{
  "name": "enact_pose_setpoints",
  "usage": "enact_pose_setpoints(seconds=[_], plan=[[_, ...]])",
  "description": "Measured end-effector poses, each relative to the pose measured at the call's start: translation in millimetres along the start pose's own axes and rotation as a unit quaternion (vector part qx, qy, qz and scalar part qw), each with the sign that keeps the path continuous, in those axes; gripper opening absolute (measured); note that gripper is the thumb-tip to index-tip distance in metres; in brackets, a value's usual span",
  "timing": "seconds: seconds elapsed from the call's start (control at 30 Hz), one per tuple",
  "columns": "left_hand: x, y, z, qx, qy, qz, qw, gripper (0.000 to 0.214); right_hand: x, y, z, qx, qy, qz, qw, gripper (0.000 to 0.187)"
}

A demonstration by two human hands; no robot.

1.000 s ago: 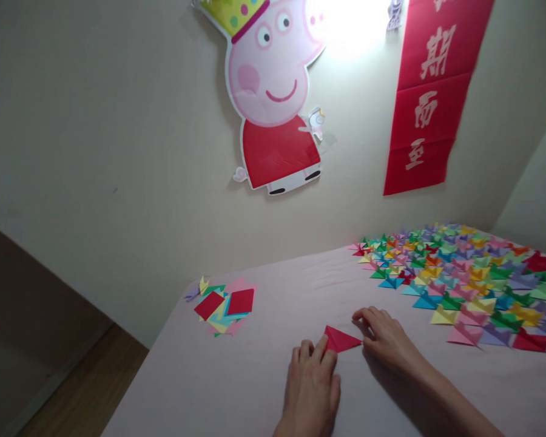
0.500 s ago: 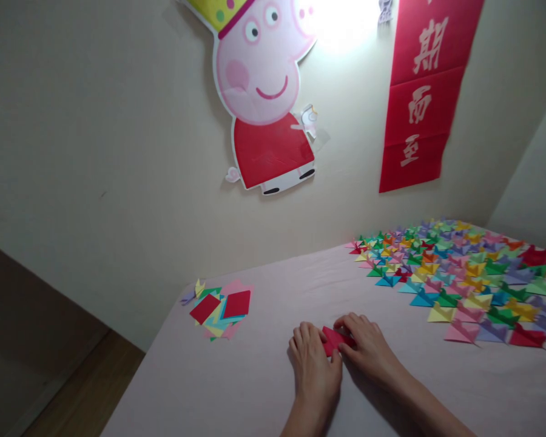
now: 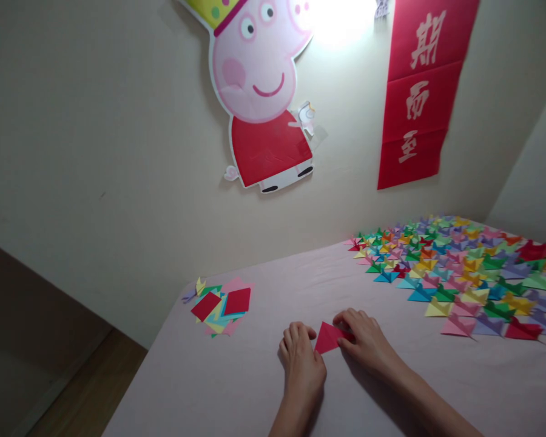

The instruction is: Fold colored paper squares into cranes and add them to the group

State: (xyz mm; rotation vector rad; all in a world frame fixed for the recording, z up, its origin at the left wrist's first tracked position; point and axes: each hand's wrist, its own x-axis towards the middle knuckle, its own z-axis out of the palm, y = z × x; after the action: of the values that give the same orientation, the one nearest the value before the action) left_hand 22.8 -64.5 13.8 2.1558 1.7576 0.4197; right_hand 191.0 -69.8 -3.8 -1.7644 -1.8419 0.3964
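Note:
A folded piece of red origami paper (image 3: 326, 337) lies on the pale pink cloth, its left part showing as a triangle. My right hand (image 3: 366, 337) pinches its right side between thumb and fingers, which hide that end. Just left of the paper is my left hand (image 3: 301, 359), resting on the cloth with thumb and index finger apart. Its thumb tip is close to the paper's lower left corner; whether they touch I cannot tell.
Many folded paper cranes (image 3: 459, 294) in several colours stand in rows at the right. Loose coloured paper squares (image 3: 237, 302) are piled at the left, beside two small folded pieces (image 3: 201, 286). The pink-covered surface (image 3: 200, 388) meets a wall with a cartoon pig cutout (image 3: 268, 145) and red banner (image 3: 414, 121).
My left hand has drawn away to the left from the red paper, uncovering its triangular left part. My right hand keeps hold of the right side. The view has shifted slightly.

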Motion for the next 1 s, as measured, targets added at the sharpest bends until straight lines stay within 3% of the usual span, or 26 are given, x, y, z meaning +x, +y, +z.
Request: enact_pose_setpoints(seconds=[0.33,0.47,0.7,0.87,1.0], plan=[[-14.9,-18.4,-8.0,-0.036,0.008,0.005,0.999,0.061,-1.9,4.7,-6.8,0.034,-0.037,-0.016,0.999,0.029],[-18.9,-17.2,-0.3,-0.05,0.003,0.051,0.997,0.06,-2.1,-6.0,-10.1,0.026,-0.042,-0.033,0.998,0.037],[-24.8,-14.3,5.6,-0.048,0.041,0.154,0.986,0.058,-1.6,-10.3,-3.6,0.02,-0.02,-0.128,0.991,0.029],[-29.0,-24.7,-7.5,-0.009,-0.025,0.226,0.974,0.054,0.4,-3.3,-7.4,-0.04,-0.017,-0.168,0.985,0.022],[-32.7,-32.1,-15.2,-0.014,-0.105,0.253,0.962,0.067,-5.6,-0.9,-22.0,-0.041,-0.082,-0.179,0.98,0.024]])
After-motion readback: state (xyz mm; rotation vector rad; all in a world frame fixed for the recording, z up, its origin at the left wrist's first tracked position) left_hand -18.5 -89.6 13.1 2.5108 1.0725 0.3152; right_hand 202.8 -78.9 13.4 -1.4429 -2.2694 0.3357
